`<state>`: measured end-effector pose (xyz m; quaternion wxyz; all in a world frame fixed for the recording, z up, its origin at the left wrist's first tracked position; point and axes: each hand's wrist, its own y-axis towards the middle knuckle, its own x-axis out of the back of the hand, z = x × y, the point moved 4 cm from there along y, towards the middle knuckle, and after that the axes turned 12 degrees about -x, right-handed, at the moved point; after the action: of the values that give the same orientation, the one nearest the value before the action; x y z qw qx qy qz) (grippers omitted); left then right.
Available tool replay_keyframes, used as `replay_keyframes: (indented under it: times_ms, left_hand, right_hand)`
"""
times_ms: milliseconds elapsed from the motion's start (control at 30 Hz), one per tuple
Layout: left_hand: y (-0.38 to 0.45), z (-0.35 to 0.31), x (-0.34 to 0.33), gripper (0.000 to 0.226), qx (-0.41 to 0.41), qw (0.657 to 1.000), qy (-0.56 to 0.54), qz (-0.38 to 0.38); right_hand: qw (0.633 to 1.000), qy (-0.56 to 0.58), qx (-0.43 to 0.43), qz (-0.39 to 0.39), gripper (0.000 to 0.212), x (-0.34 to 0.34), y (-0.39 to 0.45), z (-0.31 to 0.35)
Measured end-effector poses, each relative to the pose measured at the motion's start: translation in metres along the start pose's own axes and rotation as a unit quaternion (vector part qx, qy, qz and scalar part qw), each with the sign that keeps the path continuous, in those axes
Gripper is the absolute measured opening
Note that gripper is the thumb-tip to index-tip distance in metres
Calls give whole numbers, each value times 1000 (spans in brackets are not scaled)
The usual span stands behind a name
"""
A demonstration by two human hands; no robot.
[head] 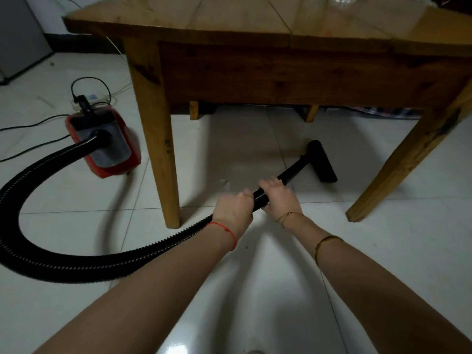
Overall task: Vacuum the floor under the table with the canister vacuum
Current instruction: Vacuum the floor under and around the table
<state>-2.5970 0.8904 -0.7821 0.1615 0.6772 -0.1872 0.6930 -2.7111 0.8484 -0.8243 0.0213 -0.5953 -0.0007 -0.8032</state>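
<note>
Both our hands grip the black ribbed hose (76, 267) near its stiff end: left hand (233, 212) behind, right hand (277, 196) ahead, fingers curled round it w/ no gap. Beyond the right hand, a wand (293, 169) runs to the floor nozzle (323, 162), resting on white tile floor (255, 290) under the wooden counter (255, 19), btwn its front legs. Red canister vacuum (103, 146) sits left of the counter leg, hose looping back to it.
</note>
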Motion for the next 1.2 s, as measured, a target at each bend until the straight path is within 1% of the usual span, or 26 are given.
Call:
replay_keyframes:
  times_ms: [100, 233, 333, 500, 600, 700, 867, 1000, 1200]
  left_hand:
    - [31, -6, -6, 21, 1, 1000, -9, 1]
    - [57, -2, -10, 21, 11, 1000, -8, -4]
    - [68, 13, -11, 21, 30, 999, -7, -12]
    - [72, 46, -9, 22, 63, 998, -3, -22]
    - [63, 67, -9, 21, 84, 996, 3, -27]
    - [47, 87, -9, 21, 110, 994, 1, -28]
    - [17, 107, -5, 19, 130, 991, 11, -24]
    - [-9, 110, 0, 17, 137, 990, 15, -19]
    - [-53, 95, 16, 20, 128, 992, 11, -8]
  right_hand:
    - [1000, -15, -3, 5, 22, 6, 20, -19]
    - [1000, -15, 7, 0, 23, 6, 48, -28]
    - [1000, -12, 15, -8, 25, 0, 70, -22]
    - [998, -30, 41, -26, 19, -7, 97, 9]
    - [997, -37, 60, -11, 18, -16, 109, 33]
    - [995, -44, 84, 22, 21, -24, 113, 61]
    - [987, 25, 156, 34, 17, -32, 106, 98]
    - [976, 60, 203, 49, 19, -27, 87, 118]
    - [970, 20, 231, 80, 26, -18, 45, 134]
